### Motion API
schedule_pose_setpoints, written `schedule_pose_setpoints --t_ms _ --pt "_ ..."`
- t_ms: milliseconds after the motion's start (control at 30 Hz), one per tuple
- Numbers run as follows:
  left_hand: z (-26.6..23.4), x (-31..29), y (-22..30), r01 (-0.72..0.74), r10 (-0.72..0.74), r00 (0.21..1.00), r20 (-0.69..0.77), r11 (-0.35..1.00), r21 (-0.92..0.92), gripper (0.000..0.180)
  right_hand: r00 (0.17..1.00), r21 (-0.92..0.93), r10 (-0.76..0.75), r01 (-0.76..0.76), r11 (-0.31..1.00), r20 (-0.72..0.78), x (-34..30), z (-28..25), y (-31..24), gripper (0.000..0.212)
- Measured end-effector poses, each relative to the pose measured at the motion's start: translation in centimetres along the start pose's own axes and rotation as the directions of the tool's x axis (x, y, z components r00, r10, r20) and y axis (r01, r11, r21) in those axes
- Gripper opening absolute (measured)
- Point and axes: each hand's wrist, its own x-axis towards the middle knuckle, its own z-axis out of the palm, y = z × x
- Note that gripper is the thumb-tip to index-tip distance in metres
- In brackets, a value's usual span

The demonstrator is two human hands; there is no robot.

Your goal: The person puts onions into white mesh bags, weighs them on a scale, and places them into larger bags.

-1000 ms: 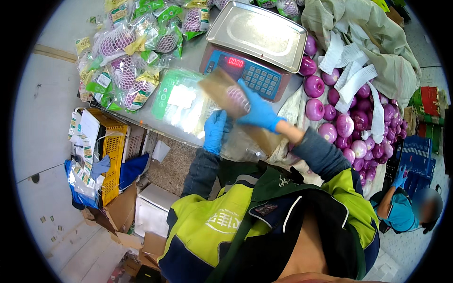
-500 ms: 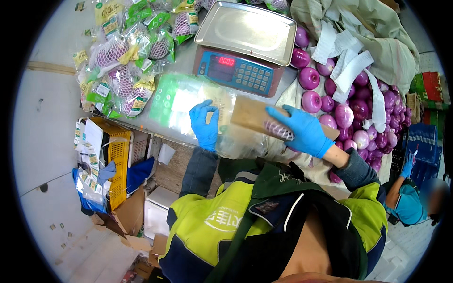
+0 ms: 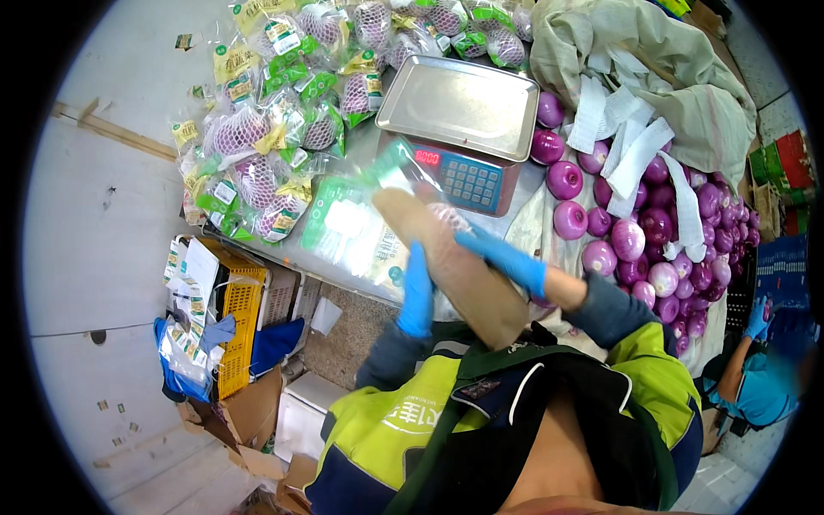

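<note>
A long brown piece, seemingly curved cardboard (image 3: 481,292), slants across my front, smeared by motion. My left hand (image 3: 417,290), in a blue glove, closes against its left side. From the right, my gloved right hand (image 3: 506,257) closes on the same piece, its fingers by a white-netted onion (image 3: 448,218). A clear bag with a green edge (image 3: 396,167) rises at the piece's far end; whether it wraps the end I cannot tell. Flat green-and-clear bags (image 3: 343,219) lie on the table beyond my left hand.
A scale with a steel tray (image 3: 459,107) stands behind my hands. Bagged netted onions (image 3: 257,180) are heaped at left, loose purple onions (image 3: 628,240) at right on sacking. Yellow crates (image 3: 240,322) stand lower left. A co-worker (image 3: 755,378) is at far right.
The brown piece has swung from lying crosswise to pointing away from me. My left hand has come from the flat bags onto it. A clear bag now stands up at its far end.
</note>
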Motion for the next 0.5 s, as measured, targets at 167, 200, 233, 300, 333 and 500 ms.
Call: schedule_pose_setpoints --t_ms 167,200,233,300,333,500 --pt "-0.7 -8.2 0.4 0.019 0.051 0.996 -0.076 0.699 0.715 0.035 0.962 -0.631 -0.265 0.246 0.736 0.065 -9.3 0.8 3.6 0.081" --pt "-0.4 -9.1 1.6 0.035 -0.001 0.999 -0.046 0.654 0.756 0.034 0.979 -0.678 -0.201 0.173 0.714 0.038 -10.1 0.5 2.9 0.082" --pt "0.5 -8.8 3.1 0.029 -0.042 0.999 -0.004 0.608 0.793 0.033 0.989 -0.73 -0.151 0.111 0.675 0.012 -10.2 0.1 1.7 0.084" --pt "1.9 -8.2 5.4 -0.017 -0.092 0.99 0.103 0.661 0.75 0.034 0.937 -0.834 -0.346 0.227 0.503 0.046 -9.8 0.7 -2.0 0.075" --pt "2.7 -7.7 6.2 -0.046 -0.097 0.979 0.177 0.749 0.661 0.033 0.959 -0.741 -0.276 0.142 0.656 -0.061 -10.2 1.4 -5.1 0.073" --pt "8.0 -0.7 12.3 0.173 -0.342 0.85 0.402 0.9 0.4 0.038 0.813 -0.706 -0.582 0.416 0.574 0.006 -13.0 1.1 -19.8 0.05"
